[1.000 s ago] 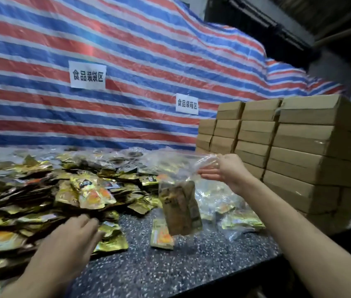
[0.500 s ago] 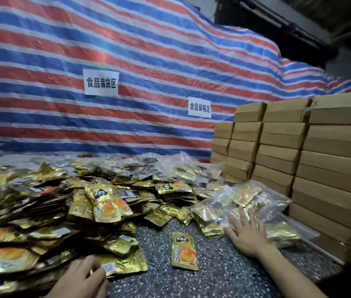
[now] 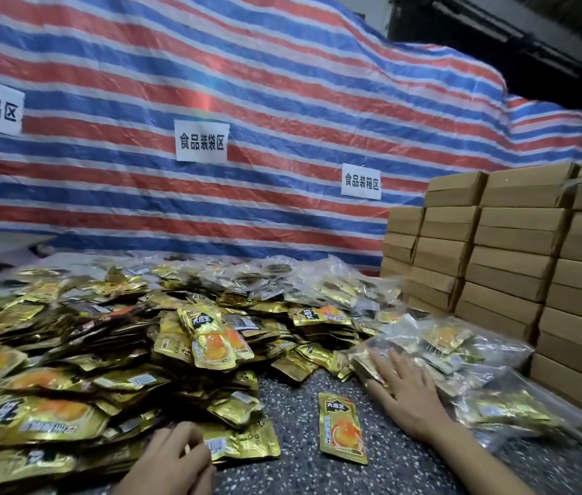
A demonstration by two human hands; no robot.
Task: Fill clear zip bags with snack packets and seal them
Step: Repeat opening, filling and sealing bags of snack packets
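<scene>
The right grip (image 3: 403, 398) lies wide, fingers flat on a filled clear plastic zip bag (image 3: 439, 337). The left grip (image 3: 171, 459) curls against a gold foil snack packet (image 3: 243, 441); whether it holds it, I cannot tell. Both lie on the speckled dark surface (image 3: 293, 423).

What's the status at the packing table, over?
Right hand flat on filled zip bags. Left hand at packet pile, grip unclear. One loose packet between them.

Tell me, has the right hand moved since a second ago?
Yes. The right hand dropped from beside the cardboard boxes onto the filled bags at their foot.
</scene>
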